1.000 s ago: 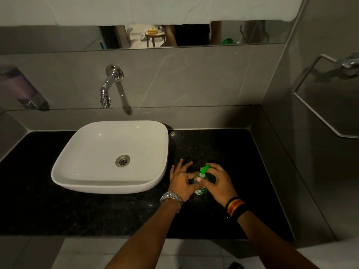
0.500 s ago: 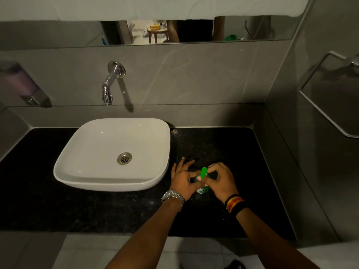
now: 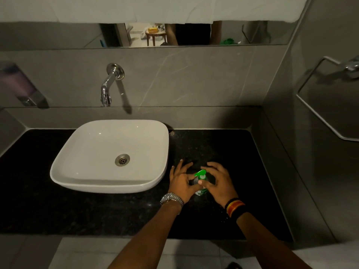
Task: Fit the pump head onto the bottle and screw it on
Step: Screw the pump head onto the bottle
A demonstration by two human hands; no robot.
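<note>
Item: small clear plastic bottle with a green label (image 3: 201, 191), standing upright on the black speckled stone worktop (image 3: 116, 214), just right of the white ceramic basin (image 3: 108, 152)
Fitting: green plastic pump head (image 3: 200, 174), seated on the bottle's neck
Change: a second ago the nozzle pointed up and to the right; half a second ago it lay nearly straight away from the wearer; now it slants toward the upper right again, and the right hand's fingers have spread out from a closed grasp
Reading of the change: the head appears to be mid-way through being screwed on, the right hand re-setting its hold between turns; how tight the thread is cannot be told
Long axis: bottle vertical, seen almost end-on from above; nozzle horizontal, tip toward the upper right
Left hand (image 3: 180, 182): thumb and forefinger pinch the bottle's neck, remaining fingers fanned loose
Right hand (image 3: 218, 183): thumb against the pump collar, fingers arched open over the head, a loose hold and not a full grip
Adjacent: chrome wall tap (image 3: 108, 84) above the basin, well apart from the bottle
</note>
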